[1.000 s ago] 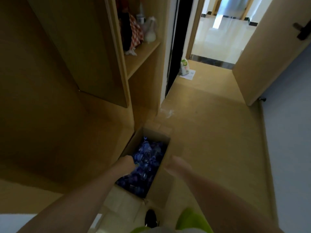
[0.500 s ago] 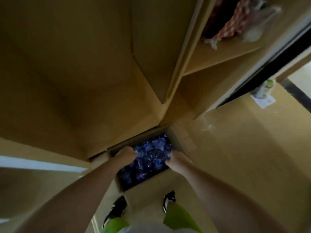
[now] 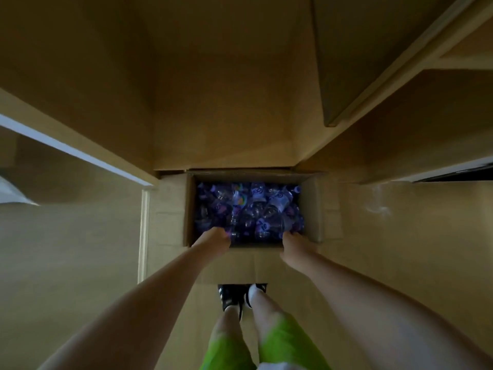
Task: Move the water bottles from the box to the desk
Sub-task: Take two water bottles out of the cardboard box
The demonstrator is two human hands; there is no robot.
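An open cardboard box (image 3: 312, 209) stands on the floor straight below me, against a wooden cabinet. It is packed with several clear water bottles (image 3: 256, 209) that have purple-blue labels. My left hand (image 3: 213, 240) reaches over the box's near edge at the left, and its fingers dip in among the bottles. My right hand (image 3: 294, 245) does the same at the near right corner. Both sets of fingertips are hidden in the dim box, so the grip does not show. A wooden desk surface (image 3: 66, 249) lies to the left of the box.
My feet in dark shoes (image 3: 241, 296) stand just behind the box's near flap. Tall wooden cabinet panels (image 3: 226, 89) rise behind the box, with shelving (image 3: 426, 102) to the right. A white sheet (image 3: 10, 194) lies at the far left. Wooden floor (image 3: 400, 236) stretches to the right.
My view has swung from the room straight down onto the box. Both hands have come from above the box to its near edge and now reach in among the bottles.
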